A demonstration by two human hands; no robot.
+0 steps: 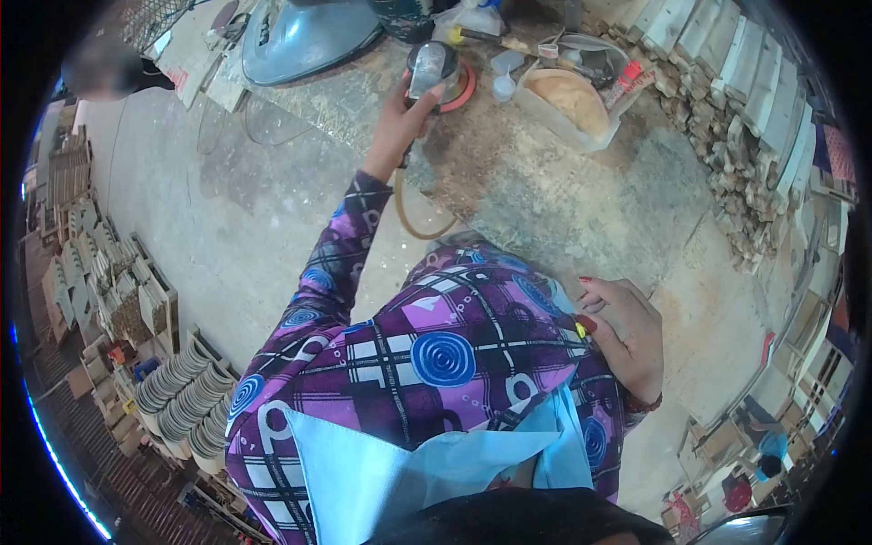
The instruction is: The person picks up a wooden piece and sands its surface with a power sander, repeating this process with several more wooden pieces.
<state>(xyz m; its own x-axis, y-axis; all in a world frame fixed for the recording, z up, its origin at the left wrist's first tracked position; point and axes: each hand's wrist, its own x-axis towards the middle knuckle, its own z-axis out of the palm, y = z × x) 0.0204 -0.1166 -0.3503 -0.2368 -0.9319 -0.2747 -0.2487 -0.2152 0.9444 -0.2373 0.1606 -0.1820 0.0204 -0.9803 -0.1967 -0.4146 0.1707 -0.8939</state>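
Note:
At the top centre my left hand (404, 118) is wrapped round a round hand tool (433, 65) with a grey metallic top and an orange-red disc rim, which rests on the worn work table (509, 186). A tan hose (406, 218) hangs in a curve below that wrist. My right hand (622, 331) is beside the patterned purple clothing at my right side, its fingers apart and nothing plainly held. A small yellow thing (581, 330) shows near its thumb.
A blue-grey iron-shaped object (309, 41) lies left of the tool. To its right is a plastic container (572, 104) of tan material. Stacked wooden pieces (727, 118) line the table's right side. A person (104, 68) is at the upper left.

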